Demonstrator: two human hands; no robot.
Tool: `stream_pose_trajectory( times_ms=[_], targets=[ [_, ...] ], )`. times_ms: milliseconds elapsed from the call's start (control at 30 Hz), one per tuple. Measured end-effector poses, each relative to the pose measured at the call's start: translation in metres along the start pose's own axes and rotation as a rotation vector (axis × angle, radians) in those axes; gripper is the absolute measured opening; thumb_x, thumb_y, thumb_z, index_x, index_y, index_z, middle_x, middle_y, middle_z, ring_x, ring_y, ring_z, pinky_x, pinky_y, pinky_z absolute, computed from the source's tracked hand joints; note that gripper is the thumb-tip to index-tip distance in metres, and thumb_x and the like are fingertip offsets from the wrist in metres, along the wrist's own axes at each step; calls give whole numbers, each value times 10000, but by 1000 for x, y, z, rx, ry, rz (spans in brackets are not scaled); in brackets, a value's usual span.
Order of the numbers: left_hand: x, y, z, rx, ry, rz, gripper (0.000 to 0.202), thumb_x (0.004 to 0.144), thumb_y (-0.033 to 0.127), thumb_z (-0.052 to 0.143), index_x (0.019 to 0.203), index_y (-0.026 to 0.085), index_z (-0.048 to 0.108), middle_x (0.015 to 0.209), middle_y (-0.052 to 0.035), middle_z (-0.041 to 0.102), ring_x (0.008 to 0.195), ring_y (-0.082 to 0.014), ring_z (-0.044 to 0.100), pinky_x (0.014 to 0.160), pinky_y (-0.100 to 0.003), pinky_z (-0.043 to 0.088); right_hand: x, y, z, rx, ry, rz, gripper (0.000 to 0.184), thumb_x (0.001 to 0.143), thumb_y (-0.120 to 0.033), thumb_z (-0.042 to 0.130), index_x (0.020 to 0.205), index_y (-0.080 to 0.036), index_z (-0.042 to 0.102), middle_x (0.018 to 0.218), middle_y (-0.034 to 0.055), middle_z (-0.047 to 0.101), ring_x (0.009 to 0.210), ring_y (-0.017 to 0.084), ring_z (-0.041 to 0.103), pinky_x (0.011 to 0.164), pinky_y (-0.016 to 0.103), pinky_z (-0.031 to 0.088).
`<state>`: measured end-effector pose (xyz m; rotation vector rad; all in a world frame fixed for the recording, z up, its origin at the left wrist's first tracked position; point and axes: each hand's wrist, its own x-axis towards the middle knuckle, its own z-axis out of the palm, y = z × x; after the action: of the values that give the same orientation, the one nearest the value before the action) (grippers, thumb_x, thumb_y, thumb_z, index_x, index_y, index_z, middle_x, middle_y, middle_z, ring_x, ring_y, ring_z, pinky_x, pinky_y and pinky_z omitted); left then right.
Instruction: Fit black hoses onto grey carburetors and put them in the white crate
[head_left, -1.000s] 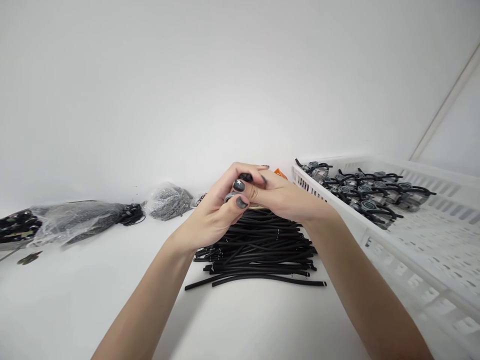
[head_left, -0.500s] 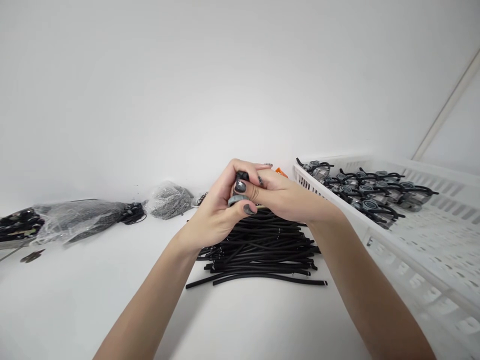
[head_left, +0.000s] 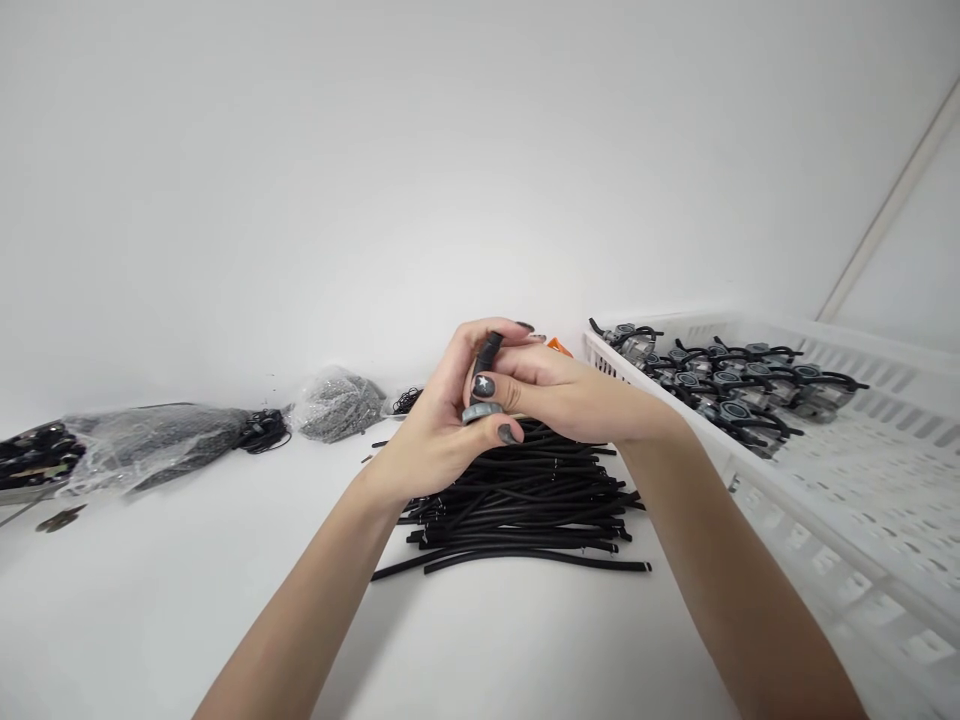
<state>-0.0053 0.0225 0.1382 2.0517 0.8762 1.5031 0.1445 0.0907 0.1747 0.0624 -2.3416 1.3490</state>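
Note:
My left hand [head_left: 439,430] and my right hand [head_left: 559,390] are closed together above a pile of black rubber tubes [head_left: 525,495] on the white table. Between the fingers I grip a small grey metal part [head_left: 481,411] with a short black tube end [head_left: 487,350] sticking up from it. Most of the part is hidden by my fingers. Both hands press on it from either side.
A white plastic crate [head_left: 825,480] at the right holds several grey parts with black tubes [head_left: 735,385]. Clear bags of small parts [head_left: 165,440] [head_left: 337,400] lie at the left by the wall. An orange item [head_left: 559,346] peeks out behind my hands.
My fingers have shifted on the part: the black tube end now stands up higher between them, and the right thumb has moved over it. The hands stay in place.

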Motion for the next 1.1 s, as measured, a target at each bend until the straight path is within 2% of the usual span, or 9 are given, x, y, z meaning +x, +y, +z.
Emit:
stream_pose_trajectory(
  times_ms=[67, 200, 333, 567, 633, 867, 1100],
  targets=[
    [0, 0, 1, -2, 4, -7, 660, 775, 658, 662, 1283, 306, 432, 1347, -105, 491, 1278, -297, 511, 1026, -432, 492, 1, -1, 0, -15, 6, -14, 425, 923, -536, 590, 684, -190, 529, 693, -4, 525, 757, 162, 609, 694, 279, 565],
    [0, -1, 1, -55, -5, -2, 692, 771, 637, 684, 1300, 340, 352, 1308, -93, 517, 1225, -271, 566, 1045, -454, 487, 0, -3, 1, -91, 40, -60, 448, 925, -546, 581, 666, -185, 525, 784, 14, 513, 797, 161, 588, 705, 269, 540],
    [0, -4, 0, -48, 6, 27, 632, 777, 613, 693, 1238, 323, 372, 1281, -78, 524, 1195, -255, 582, 1014, -443, 515, -2, -1, -1, -187, 48, -63, 493, 965, -549, 510, 638, -180, 523, 765, 12, 484, 790, 153, 543, 702, 262, 495],
    [0, -3, -1, -80, -60, 58, 581, 758, 566, 739, 1151, 316, 392, 1242, -65, 530, 1087, -225, 623, 859, -372, 586, -4, 4, -2, -293, 43, -54, 533, 961, -599, 485, 643, -173, 518, 669, -18, 391, 614, 113, 398, 514, 231, 338],
    [0, -1, -1, -71, -63, 64, 579, 747, 576, 743, 1126, 307, 398, 1215, -67, 533, 1097, -235, 624, 859, -382, 589, -4, 4, -1, -309, 59, -68, 548, 943, -615, 507, 618, -175, 495, 652, -22, 363, 607, 111, 379, 497, 231, 309],
    [0, 5, -1, 1, -39, 152, 666, 641, 588, 811, 1107, 288, 442, 1255, -92, 537, 1315, -323, 513, 1021, -494, 515, -4, 1, 0, -292, 40, -159, 518, 946, -595, 522, 662, -162, 534, 769, 14, 463, 725, 129, 450, 591, 242, 380],
    [4, 3, -1, -38, -20, 233, 699, 555, 571, 862, 1033, 283, 442, 1114, -74, 618, 1233, -336, 592, 981, -500, 532, -4, 4, 0, -218, -2, -220, 463, 961, -556, 525, 740, -155, 592, 831, 20, 490, 740, 123, 470, 619, 242, 396]
  ],
)
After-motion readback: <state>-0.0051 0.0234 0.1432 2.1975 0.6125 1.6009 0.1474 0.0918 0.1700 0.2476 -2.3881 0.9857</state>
